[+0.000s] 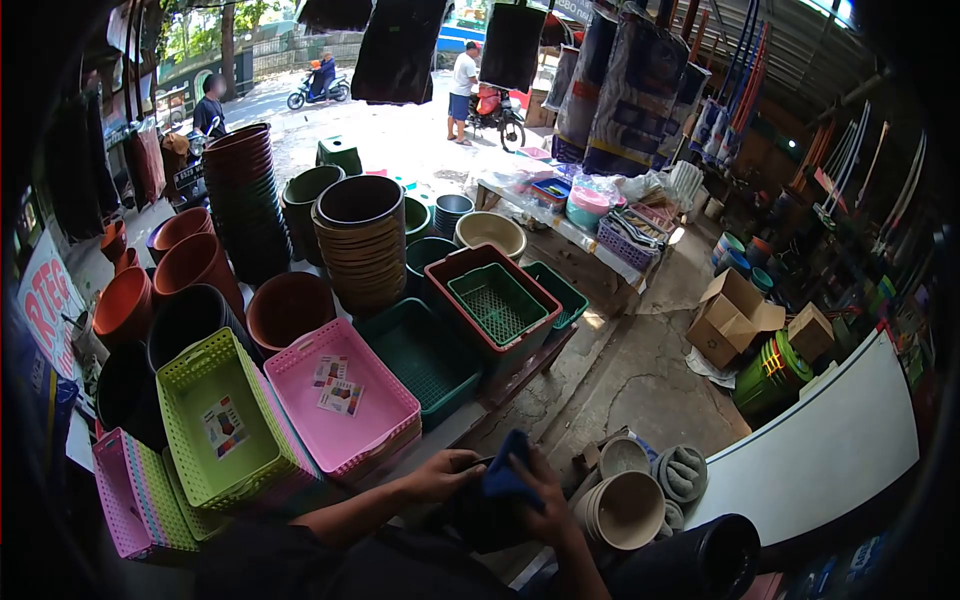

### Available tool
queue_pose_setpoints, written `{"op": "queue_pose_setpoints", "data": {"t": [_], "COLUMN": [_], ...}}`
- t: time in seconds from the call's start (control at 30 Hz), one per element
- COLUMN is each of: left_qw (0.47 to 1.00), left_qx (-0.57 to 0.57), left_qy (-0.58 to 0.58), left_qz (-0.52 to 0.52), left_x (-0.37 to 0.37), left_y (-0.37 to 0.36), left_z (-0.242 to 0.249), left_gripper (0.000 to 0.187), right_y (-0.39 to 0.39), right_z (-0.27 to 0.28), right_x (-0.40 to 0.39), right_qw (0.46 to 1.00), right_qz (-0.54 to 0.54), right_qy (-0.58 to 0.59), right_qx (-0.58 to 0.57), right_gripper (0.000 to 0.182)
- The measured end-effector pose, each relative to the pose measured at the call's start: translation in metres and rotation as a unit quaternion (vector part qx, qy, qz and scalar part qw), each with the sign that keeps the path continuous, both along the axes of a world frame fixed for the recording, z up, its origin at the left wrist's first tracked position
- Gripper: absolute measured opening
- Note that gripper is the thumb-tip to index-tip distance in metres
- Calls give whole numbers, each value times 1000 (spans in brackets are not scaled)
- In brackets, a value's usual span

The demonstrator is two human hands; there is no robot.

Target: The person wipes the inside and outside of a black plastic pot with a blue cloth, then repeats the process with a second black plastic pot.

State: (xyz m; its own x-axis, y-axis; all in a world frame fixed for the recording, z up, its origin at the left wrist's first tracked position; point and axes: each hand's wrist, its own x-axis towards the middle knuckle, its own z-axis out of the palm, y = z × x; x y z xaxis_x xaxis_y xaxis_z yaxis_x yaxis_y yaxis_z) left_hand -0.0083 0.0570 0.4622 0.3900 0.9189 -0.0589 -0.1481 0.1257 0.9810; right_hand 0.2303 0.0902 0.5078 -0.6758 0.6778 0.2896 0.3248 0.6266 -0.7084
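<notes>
My right hand (541, 497) is closed around a dark blue cloth (512, 472), low in the middle of the head view. Just left of it, my left hand (446, 476) has its fingers curled on the edge of a dark, pot-like object (487, 520). Shadow hides most of that object's shape, and the cloth lies against its upper side. Beyond my left forearm stand a stack of pink baskets (345, 400) with printed cards inside and a stack of lime green baskets (222, 425).
Tall stacks of pots (362, 240) rise behind the baskets. Beige pots (628, 510) and a black bin (715, 560) stand close on my right. A cardboard box (735, 318) sits on the concrete floor. Packaged goods (630, 100) hang overhead. Several people are out by the road.
</notes>
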Motion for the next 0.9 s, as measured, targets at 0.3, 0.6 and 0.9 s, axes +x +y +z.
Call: {"op": "queue_pose_setpoints", "data": {"t": [0.3,0.6,0.9], "left_qw": [874,884,991], "left_qx": [-166,-189,118], "left_qy": [-378,-304,48], "left_qz": [255,300,49], "left_x": [14,56,36], "left_y": [-5,13,-6], "left_z": [-16,11,-10], "left_gripper": [39,78,42], "right_y": [29,-26,22], "right_z": [-70,-116,20], "right_x": [6,-62,-45], "right_qw": [655,929,990], "right_qz": [-165,-314,-51], "right_qy": [475,157,-110], "right_qx": [-563,116,74], "right_gripper": [43,63,56]}}
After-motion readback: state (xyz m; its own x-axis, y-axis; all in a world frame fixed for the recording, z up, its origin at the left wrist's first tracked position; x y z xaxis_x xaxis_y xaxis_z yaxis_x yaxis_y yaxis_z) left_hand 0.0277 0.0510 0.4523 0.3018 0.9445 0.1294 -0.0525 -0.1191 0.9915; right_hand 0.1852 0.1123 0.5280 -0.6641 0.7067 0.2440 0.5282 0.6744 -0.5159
